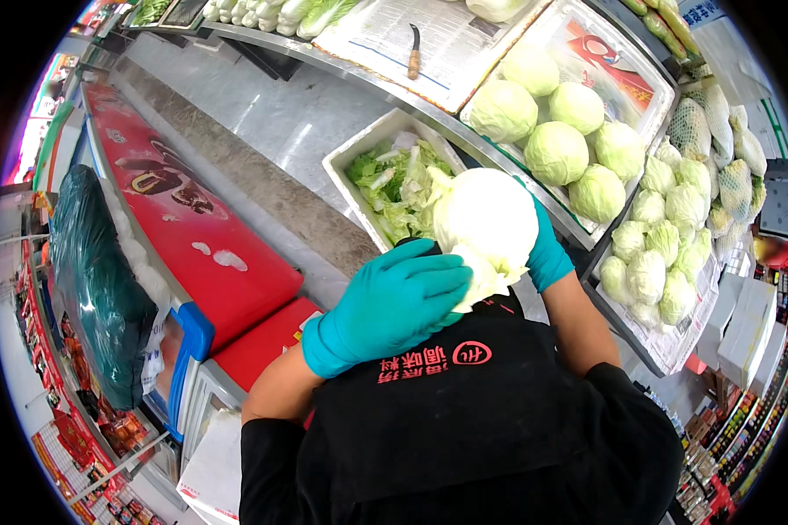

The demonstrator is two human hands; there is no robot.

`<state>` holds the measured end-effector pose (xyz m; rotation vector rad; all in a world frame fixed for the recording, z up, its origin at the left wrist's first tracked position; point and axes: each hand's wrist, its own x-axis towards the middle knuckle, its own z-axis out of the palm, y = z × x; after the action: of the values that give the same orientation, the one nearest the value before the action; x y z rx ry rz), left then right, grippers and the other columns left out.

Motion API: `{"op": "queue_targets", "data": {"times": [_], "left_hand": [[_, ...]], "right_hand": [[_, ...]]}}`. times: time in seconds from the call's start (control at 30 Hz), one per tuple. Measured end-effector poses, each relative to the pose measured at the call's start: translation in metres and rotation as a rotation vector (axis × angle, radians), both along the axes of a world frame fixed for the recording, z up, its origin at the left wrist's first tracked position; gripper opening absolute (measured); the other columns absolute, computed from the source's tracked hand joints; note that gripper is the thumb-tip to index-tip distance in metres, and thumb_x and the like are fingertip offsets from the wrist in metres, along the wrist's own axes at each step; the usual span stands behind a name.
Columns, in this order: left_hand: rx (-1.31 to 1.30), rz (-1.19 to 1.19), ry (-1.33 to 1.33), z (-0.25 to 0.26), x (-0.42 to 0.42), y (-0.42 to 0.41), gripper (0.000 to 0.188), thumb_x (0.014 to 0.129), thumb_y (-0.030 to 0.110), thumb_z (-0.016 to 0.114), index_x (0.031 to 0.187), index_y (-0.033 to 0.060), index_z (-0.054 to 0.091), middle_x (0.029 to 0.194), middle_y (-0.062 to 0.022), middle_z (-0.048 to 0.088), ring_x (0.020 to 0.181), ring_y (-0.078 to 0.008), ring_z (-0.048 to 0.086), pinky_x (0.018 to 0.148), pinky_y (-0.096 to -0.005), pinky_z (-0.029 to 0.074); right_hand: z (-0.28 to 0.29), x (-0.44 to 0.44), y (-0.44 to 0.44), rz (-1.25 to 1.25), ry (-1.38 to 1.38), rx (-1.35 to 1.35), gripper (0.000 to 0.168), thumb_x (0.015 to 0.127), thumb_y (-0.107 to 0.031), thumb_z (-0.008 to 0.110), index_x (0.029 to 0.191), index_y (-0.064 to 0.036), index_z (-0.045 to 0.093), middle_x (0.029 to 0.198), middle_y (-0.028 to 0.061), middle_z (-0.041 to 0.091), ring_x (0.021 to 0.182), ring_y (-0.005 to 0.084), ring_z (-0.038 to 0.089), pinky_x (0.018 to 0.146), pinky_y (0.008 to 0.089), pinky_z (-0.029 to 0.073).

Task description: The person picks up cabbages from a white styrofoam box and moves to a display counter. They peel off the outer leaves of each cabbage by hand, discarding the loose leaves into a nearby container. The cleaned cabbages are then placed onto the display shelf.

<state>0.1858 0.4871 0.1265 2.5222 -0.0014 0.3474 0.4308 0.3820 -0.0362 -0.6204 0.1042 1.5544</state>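
A pale round cabbage (489,210) is held in front of my body, over the near side of a white foam box (352,187). My right hand (546,246), in a teal rubber glove, grips its right side, the fingers mostly hidden behind it. At its lower left my left hand (394,298), gloved alike, holds a torn, frilly outer leaf (482,285), which still seems attached to the head. Loose green trimmed leaves (394,184) fill the foam box, partly hidden by the cabbage.
Several cabbages (556,153) sit on a metal-edged display stand, beside smaller wrapped heads (647,275). A hooked knife with a wooden handle (414,62) lies on newspaper (374,39). To the left runs a red-covered chest freezer (190,210) carrying a dark green plastic-wrapped bundle (95,282).
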Motion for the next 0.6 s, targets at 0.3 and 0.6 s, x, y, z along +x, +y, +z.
{"op": "queue_targets", "data": {"times": [0.3,0.6], "left_hand": [[-0.632,0.648,-0.305,-0.066,-0.038,0.013,0.019,0.094,0.004,0.055,0.111,0.0019,0.065,0.117,-0.0124,0.067,0.107,-0.0216,0.062,0.097,-0.0340,0.045],[-0.904,0.847,-0.415,-0.083,-0.047,0.006,0.017,0.097,0.004,0.052,0.111,0.0005,0.061,0.116,-0.0123,0.066,0.105,-0.0173,0.062,0.095,-0.0301,0.046]], "right_hand": [[0.034,0.003,0.031,-0.238,-0.408,0.053,0.043,0.103,-0.031,0.039,0.135,-0.003,0.049,0.130,0.0136,0.059,0.119,0.0267,0.057,0.102,0.0416,0.047],[0.016,0.014,0.037,-0.230,-0.223,0.353,0.050,0.103,-0.038,0.035,0.140,-0.006,0.043,0.140,0.0138,0.051,0.126,0.0295,0.051,0.108,0.0438,0.040]]}}
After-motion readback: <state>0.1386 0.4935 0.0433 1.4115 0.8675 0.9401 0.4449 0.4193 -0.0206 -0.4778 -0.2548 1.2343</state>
